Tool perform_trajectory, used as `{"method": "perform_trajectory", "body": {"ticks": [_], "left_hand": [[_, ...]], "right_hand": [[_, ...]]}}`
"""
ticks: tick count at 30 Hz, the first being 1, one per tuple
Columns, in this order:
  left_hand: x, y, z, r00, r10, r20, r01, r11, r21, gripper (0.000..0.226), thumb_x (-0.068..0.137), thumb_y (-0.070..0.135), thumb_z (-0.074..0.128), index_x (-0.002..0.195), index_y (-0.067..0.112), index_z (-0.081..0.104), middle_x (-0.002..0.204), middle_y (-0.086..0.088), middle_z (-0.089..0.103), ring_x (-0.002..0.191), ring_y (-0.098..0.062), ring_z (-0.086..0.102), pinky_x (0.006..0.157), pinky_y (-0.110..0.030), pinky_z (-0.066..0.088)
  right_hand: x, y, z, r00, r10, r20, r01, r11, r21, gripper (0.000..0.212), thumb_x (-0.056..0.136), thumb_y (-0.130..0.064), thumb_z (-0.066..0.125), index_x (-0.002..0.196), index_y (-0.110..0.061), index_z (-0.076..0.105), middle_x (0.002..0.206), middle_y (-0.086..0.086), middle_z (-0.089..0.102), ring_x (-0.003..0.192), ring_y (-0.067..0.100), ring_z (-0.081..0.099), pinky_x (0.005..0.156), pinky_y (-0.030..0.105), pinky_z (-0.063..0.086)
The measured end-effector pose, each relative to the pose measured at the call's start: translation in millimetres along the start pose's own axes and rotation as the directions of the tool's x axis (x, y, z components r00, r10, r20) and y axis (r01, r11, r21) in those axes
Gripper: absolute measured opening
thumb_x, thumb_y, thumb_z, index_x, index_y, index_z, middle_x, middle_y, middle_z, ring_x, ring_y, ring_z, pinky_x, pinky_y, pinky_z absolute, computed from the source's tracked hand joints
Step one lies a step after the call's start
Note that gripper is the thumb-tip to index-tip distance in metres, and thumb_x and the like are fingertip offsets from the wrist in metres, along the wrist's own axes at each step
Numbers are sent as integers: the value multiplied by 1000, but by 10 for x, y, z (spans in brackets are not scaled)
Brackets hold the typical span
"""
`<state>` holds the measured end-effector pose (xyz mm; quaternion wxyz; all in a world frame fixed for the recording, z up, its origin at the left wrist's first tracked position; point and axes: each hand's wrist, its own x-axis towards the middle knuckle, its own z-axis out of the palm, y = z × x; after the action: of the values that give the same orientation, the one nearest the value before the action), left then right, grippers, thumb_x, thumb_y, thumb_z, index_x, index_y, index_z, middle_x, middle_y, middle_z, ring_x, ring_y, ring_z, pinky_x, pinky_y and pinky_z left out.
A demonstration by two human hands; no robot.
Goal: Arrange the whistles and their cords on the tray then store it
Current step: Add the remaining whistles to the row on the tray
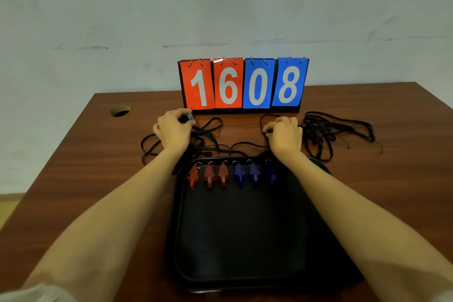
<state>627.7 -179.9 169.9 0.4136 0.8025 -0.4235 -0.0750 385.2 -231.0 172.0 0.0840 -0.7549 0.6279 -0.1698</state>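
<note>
A black tray [240,240] lies on the wooden table in front of me. Along its far edge stand three red whistles [208,175] on the left and three blue whistles [253,173] on the right, each with a metal ring. Black cords [338,130] lie tangled on the table beyond the tray, one heap at the right and another [208,130] at the left. My left hand [174,130] pinches a small dark object at the end of a left cord. My right hand [284,135] has its fingers curled round a black cord.
A flip scoreboard [242,83] reading 1608 stands at the back of the table against the wall. A round cable hole [120,110] sits at the table's back left. The table's left edge drops off toward the floor.
</note>
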Motion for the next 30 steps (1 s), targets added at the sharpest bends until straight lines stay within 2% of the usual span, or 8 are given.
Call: {"method": "perform_trajectory", "body": {"ticks": [3,7,11,15,18,23,27,30], "left_hand": [[-81,85,-30,1000,-4,-15,2,994,-112,25,79,28,72,104,32,69,115,5,64,115,-19,53,102,-37,28],[-144,172,-110,994,-109,-1,104,950,-295,27,79,26,71,106,27,68,103,5,69,111,-21,58,102,-42,44],[-205,283,-215,988,-146,-46,122,933,-339,26,87,20,63,112,14,61,110,-4,67,101,-15,60,86,-26,46],[-256,431,-371,972,-208,-112,140,889,-436,21,96,12,48,117,8,48,112,-12,63,95,-19,58,76,-26,41],[-308,527,-428,987,-122,-104,63,892,-447,23,98,12,45,120,8,45,114,-12,62,104,-25,60,80,-28,43],[-649,795,-393,985,169,25,-152,935,-322,33,97,15,46,130,14,45,121,-3,59,109,-15,56,94,-31,47],[-1103,946,-174,891,370,264,-325,925,-199,29,93,20,55,122,19,50,113,1,63,102,-12,61,92,-32,52],[-1449,1039,19,833,413,368,-367,910,-192,28,91,18,58,118,21,51,112,3,62,99,-11,62,86,-26,52]], "right_hand": [[-35,23,-63,996,-16,-87,27,991,131,24,94,-18,57,114,-19,69,132,5,51,124,24,40,97,33,40],[-92,-22,-193,991,-24,-129,54,970,237,23,95,-17,55,116,-15,66,119,6,62,110,22,56,84,31,48],[-160,-22,-267,989,0,-146,42,957,286,18,96,-13,51,111,-10,61,114,8,62,100,22,61,78,28,47],[-214,4,-357,990,25,-137,19,950,311,14,96,-7,48,108,-6,55,117,12,49,89,24,57,69,27,43],[-264,35,-428,992,59,-112,-13,927,374,15,93,0,49,107,-5,52,119,13,41,84,23,54,69,26,44],[-418,169,-548,988,110,-107,-52,895,443,20,90,-1,55,109,-5,51,121,12,39,81,16,49,56,13,36],[-589,356,-618,984,154,-85,-98,883,460,23,90,-6,56,112,-6,50,125,11,38,85,15,49,72,24,42],[-720,527,-623,984,175,-34,-142,883,447,26,90,-8,55,115,-6,50,128,12,36,87,17,50,82,30,48]]}}
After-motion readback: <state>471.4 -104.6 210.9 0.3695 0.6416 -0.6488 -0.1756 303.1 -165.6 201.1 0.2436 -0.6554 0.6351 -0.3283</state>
